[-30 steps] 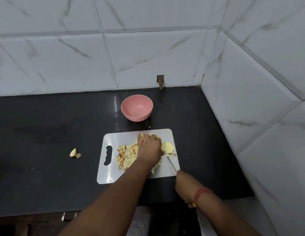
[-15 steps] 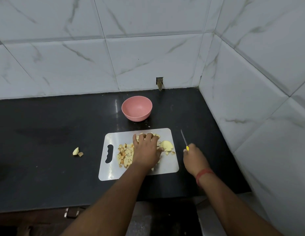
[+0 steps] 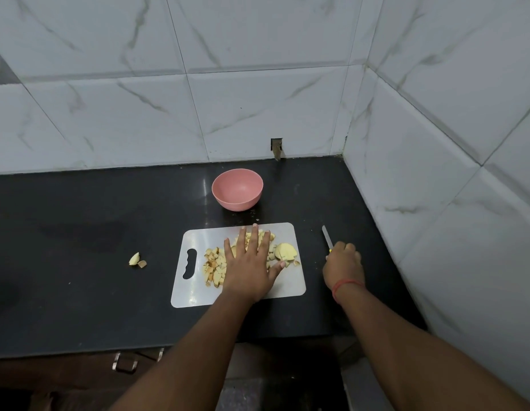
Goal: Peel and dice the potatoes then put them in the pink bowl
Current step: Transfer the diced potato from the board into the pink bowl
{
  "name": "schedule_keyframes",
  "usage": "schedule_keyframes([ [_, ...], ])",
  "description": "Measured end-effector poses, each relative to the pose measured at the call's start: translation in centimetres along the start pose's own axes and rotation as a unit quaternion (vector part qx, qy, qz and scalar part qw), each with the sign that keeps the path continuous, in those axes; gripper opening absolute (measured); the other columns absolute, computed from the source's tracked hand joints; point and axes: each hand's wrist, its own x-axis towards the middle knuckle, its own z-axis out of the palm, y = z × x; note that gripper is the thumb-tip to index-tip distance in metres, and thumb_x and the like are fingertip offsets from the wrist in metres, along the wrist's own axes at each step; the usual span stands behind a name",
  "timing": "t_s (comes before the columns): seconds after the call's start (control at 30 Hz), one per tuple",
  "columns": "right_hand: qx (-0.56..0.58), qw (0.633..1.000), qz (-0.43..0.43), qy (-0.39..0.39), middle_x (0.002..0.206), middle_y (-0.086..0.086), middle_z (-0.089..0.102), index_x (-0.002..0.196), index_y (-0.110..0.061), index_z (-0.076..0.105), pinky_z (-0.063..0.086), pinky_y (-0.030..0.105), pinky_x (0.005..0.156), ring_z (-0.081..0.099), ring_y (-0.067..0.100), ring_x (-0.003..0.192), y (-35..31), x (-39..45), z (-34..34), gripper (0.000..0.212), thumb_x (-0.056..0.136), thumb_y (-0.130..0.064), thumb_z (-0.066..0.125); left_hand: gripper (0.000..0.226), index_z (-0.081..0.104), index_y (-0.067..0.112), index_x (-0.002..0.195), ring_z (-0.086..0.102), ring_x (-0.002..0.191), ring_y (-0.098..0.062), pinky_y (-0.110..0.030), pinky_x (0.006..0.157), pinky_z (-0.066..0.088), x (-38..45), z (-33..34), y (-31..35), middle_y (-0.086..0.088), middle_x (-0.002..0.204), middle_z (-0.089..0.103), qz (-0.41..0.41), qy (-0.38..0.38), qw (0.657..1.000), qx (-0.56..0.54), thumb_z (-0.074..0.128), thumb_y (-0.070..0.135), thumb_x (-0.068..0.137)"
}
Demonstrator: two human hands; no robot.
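Most potato dice (image 3: 214,266) piled on cutting board (image 3: 195,289), pink bowl (image 3: 237,188) just beyond. Left hand (image 3: 248,264) spread flat over pile; right hand (image 3: 343,266) clamped on knife (image 3: 326,238), over surface. Dice judged light, wet, slippery: best scooped from beneath.

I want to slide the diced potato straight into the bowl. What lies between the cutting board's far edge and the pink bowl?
In the head view, only bare black counter separates the cutting board from the pink bowl.

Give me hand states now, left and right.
Left hand: open, fingers spread flat over the diced potato on the board.
Right hand: closed on the knife, off the board.
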Motion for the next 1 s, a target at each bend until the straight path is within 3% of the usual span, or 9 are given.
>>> schedule_keyframes([
  [0.33,-0.019,0.999,-0.026,0.022,0.123,0.010,0.050,0.120,-0.011,0.050,0.048,0.035,0.087,0.049,0.025,0.111,0.8,-0.4,0.2,0.032,0.097,-0.033,0.052,0.079,-0.016,0.032,0.157,-0.022,0.152,-0.030,-0.063,0.118,-0.011,-1.0,-0.4,0.5,-0.003,0.166,-0.020,-0.023,-0.018,0.999,0.015,0.007,0.074,0.094],
  [0.57,-0.042,0.987,-0.110,0.111,0.115,0.004,0.053,0.117,-0.015,0.055,0.047,0.036,0.085,0.050,0.022,0.104,-0.6,-1.6,-0.7,0.030,0.094,-0.034,0.054,0.078,-0.012,0.031,0.159,-0.020,0.152,-0.030,-0.063,0.117,-0.012,-1.4,-0.5,0.2,-0.003,0.167,-0.017,-0.028,-0.006,1.000,0.011,0.008,0.073,0.096],
  [0.67,-0.027,0.978,-0.181,0.102,0.130,0.005,0.050,0.130,-0.015,0.048,0.043,0.038,0.098,0.047,0.023,0.119,-1.8,-2.0,-0.8,0.041,0.095,-0.035,0.053,0.077,-0.009,0.031,0.160,-0.019,0.152,-0.030,-0.062,0.117,-0.012,-1.5,-0.7,-0.2,-0.003,0.167,-0.018,-0.030,-0.002,1.000,0.008,0.009,0.072,0.097],
  [0.77,-0.014,0.971,-0.229,0.069,0.148,0.004,0.038,0.143,-0.016,0.036,0.029,0.041,0.113,0.032,0.024,0.138,-3.1,-2.3,-0.6,0.054,0.096,-0.040,0.049,0.077,-0.007,0.030,0.160,-0.019,0.153,-0.030,-0.062,0.118,-0.010,-1.5,-1.0,-0.9,-0.004,0.167,-0.018,-0.031,0.013,0.999,0.014,0.008,0.072,0.097],
  [1.0,-0.033,0.957,-0.287,0.029,0.161,0.001,0.016,0.153,-0.018,0.019,0.013,0.044,0.121,0.012,0.020,0.149,-5.8,-3.1,0.4,0.065,0.098,-0.052,0.033,0.079,-0.009,0.029,0.159,-0.020,0.152,-0.030,-0.063,0.117,-0.009,-1.7,-0.8,-3.9,-0.005,0.167,-0.016,-0.035,0.025,0.999,0.024,-0.002,0.072,0.093],
])
